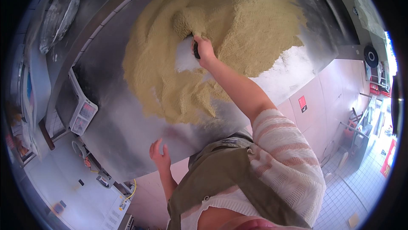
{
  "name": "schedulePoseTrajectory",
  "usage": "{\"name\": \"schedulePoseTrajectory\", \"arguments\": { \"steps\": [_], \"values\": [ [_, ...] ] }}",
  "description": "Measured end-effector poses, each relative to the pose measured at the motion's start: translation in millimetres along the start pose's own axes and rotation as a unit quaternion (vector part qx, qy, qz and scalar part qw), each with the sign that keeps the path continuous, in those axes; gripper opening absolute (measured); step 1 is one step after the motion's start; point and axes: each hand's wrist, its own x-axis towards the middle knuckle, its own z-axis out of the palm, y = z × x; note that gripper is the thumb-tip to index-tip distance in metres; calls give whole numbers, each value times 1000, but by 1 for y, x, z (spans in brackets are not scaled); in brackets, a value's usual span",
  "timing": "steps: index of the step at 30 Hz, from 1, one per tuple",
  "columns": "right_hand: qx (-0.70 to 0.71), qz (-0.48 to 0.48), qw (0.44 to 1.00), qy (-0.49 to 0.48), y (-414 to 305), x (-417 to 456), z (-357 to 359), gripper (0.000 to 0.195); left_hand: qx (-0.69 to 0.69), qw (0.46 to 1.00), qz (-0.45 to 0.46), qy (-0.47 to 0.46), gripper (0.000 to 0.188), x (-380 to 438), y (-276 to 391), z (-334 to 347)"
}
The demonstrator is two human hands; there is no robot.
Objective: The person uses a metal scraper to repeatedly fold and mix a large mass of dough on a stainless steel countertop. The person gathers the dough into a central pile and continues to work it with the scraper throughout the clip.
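Observation:
A broad, low heap of tan, crumbly powder or flour-like material (255, 38) spreads over a metal worktable (121, 134). My right hand (205, 50) reaches into its middle, fingers wrapped around the dark handle (196, 50) of a hand tool. The tool's working end is hidden, so its kind cannot be told. A small mound of the material (188, 19) is piled just beyond that hand, and a patch of bare metal shows beside the handle. Near the table's front edge, my left hand (160, 153) is raised with its fingers apart, holding nothing.
A white digital scale (83, 115) stands at the table's left side. Farther left lies a clear plastic bag (60, 16) on a dark surface. A grey machine-like fixture (339, 14) borders the far right. Tiled floor (353, 191) shows at lower right.

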Motion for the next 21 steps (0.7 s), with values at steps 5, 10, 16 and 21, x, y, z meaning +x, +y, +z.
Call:
{"name": "schedulePoseTrajectory", "arguments": {
  "steps": [5, 10, 16, 21],
  "values": [
    [294, 71, 941, -154, -71, -35, -24, 24, -1, 999, -35, -13, 31, 2, 9, -1],
    [500, -19, 815, -292, -130, -64, -52, 32, -16, 1000, -7, -3, 32, 15, 13, 2],
    [266, 75, 937, -214, -103, -93, -35, 31, -17, 1000, 7, 2, 31, 15, -5, 11],
    [-6, 127, 982, -141, -89, -87, -5, 19, -36, 999, -15, -6, 31, 18, -16, 10]
  ]
}}
